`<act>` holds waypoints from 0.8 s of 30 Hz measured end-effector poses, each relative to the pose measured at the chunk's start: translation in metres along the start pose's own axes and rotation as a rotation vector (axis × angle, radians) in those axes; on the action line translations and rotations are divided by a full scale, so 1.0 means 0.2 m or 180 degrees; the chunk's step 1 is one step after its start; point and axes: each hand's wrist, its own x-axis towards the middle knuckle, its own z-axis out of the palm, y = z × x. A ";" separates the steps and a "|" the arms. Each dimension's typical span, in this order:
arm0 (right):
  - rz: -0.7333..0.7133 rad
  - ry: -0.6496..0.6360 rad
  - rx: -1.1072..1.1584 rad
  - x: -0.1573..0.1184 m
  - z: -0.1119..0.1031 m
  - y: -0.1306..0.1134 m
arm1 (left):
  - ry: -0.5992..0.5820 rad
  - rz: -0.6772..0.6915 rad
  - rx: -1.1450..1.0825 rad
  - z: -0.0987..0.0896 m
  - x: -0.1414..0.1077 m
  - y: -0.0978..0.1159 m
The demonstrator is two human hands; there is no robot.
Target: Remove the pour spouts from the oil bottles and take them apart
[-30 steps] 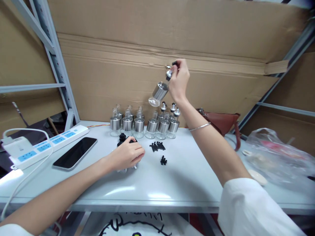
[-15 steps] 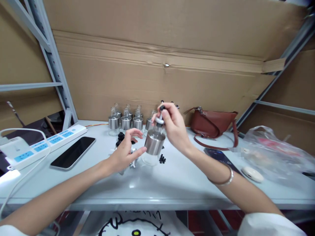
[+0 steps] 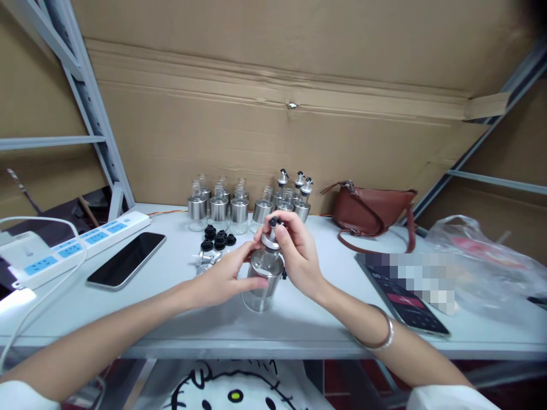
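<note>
Steel-banded, a clear glass bottle (image 3: 258, 298) is near the middle of the front edge of the bench (image 3: 318, 327); your left hand (image 3: 231, 273) wraps its band while your right hand (image 3: 301, 250) grips the silver-and-black pourer (image 3: 270, 241) at its neck. Beyond lie round black stoppers (image 3: 220, 241). Along the back edge, you have matching bottles (image 3: 219, 213) left of a brown leather bag (image 3: 363, 208).

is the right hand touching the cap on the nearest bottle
Touching: the head view shows the right hand closed around the cap, its thumb pressed against the side.
</note>
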 end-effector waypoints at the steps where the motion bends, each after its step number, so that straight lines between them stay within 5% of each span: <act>1: 0.0075 0.0017 0.0123 -0.01 0.00 0.01 | -0.0025 -0.0002 0.0059 0.00 0.00 0.00; 16: 0.0183 -0.0201 0.0164 -0.06 -0.02 0.06 | -0.0028 0.0153 0.0243 -0.01 0.00 -0.02; 24: -0.0252 -0.0294 -0.0047 -0.07 0.00 0.08 | -0.0063 0.0187 0.0532 -0.02 0.00 -0.02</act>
